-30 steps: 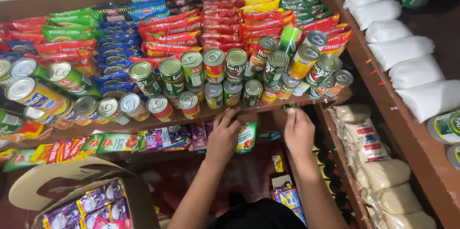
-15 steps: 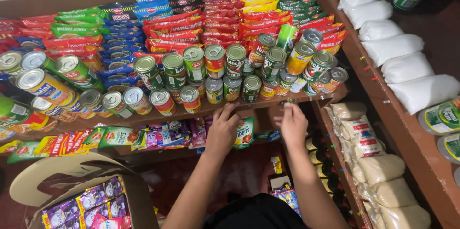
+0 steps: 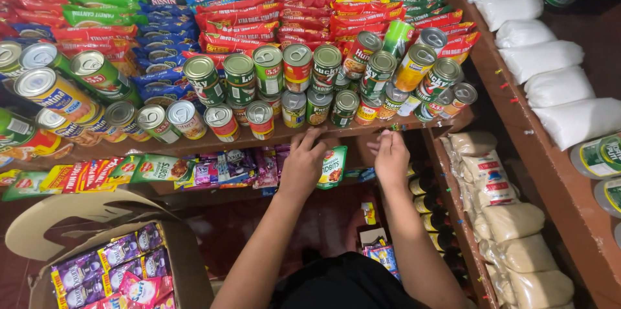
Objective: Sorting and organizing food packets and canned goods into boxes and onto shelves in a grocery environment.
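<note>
My left hand (image 3: pixel 303 165) rests against the front edge of the wooden shelf (image 3: pixel 194 146). Its fingers press the top of a green sachet (image 3: pixel 334 168) that hangs from that edge. My right hand (image 3: pixel 392 158) is just to the right, fingertips pinched on a small coloured pin (image 3: pixel 391 128) stuck in the same edge. Directly above both hands stand rows of tin cans (image 3: pixel 297 66) with green, red and yellow labels.
Stacked flat packets (image 3: pixel 246 15) fill the shelf behind the cans. More sachet strips (image 3: pixel 162 170) hang along the shelf edge on the left. An open cardboard box (image 3: pixel 110 264) of purple sachets sits lower left. White bags (image 3: pixel 543 57) and brown bags (image 3: pixel 511 218) line the right shelves.
Both hands have risen a little to the shelf edge. My right hand's fingers have closed at the pins, and my left hand has slid up over the green sachet.
</note>
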